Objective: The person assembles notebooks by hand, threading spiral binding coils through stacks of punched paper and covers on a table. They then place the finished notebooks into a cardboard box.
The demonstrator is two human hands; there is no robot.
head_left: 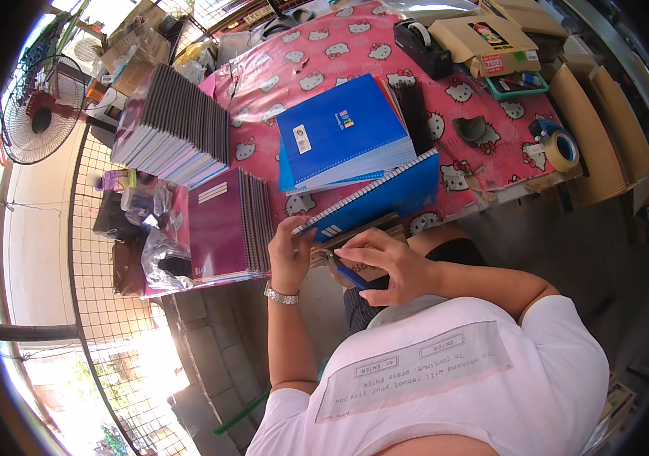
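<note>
A blue spiral notebook point(385, 199) stands tilted at the table's near edge, its white coil point(362, 190) running along the top. My left hand point(288, 254), with a metal watch at the wrist, is closed on the coil's left end. In my right hand point(393, 266) are blue-handled pliers point(351, 275), their metal tip close to my left fingertips and below the coil end. Whether the tip touches the wire is too small to tell. Just beyond lies a stack of blue notebooks point(340, 125), with loose black coils point(413, 114) at its right.
Purple notebooks point(218, 220) are stacked at left, with a taller notebook stack point(172, 125) behind. A tape dispenser point(422, 47), an open carton point(484, 42), a teal tray point(514, 87) and a tape roll point(561, 150) sit at right. A fan point(45, 114) stands far left.
</note>
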